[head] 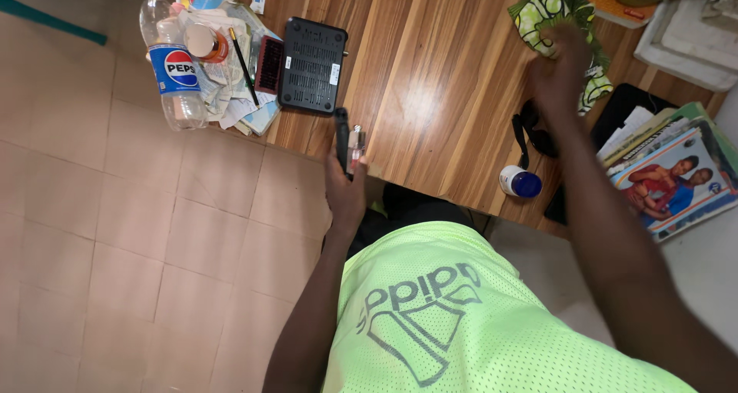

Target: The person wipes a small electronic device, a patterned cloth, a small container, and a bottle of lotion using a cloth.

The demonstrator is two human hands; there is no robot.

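— Neon-green mesh shorts (pixel 461 316) are filling the bottom of your view. What is your left hand (pixel 345 189) doing?

— It is closing around a slim black stick-shaped device (pixel 342 138) and a small clear lighter-like object (pixel 355 148), holding both upright at the near edge of the striped wooden table (pixel 430 93).

— And your right hand (pixel 559 74)?

— It is reaching to the far right of the table, touching a green-and-white patterned cloth (pixel 550 8); the hand is blurring, so I cannot tell how far its fingers are curling.

— What is lying around them?

— A flat black vented box (pixel 311 64) is sitting just beyond your left hand, with a clear plastic bottle with a blue label (pixel 175 66) lying on a heap of papers at the table's left corner. Dark sunglasses (pixel 534 131) and a small white jar with a blue cap (pixel 520 183) are resting near your right forearm
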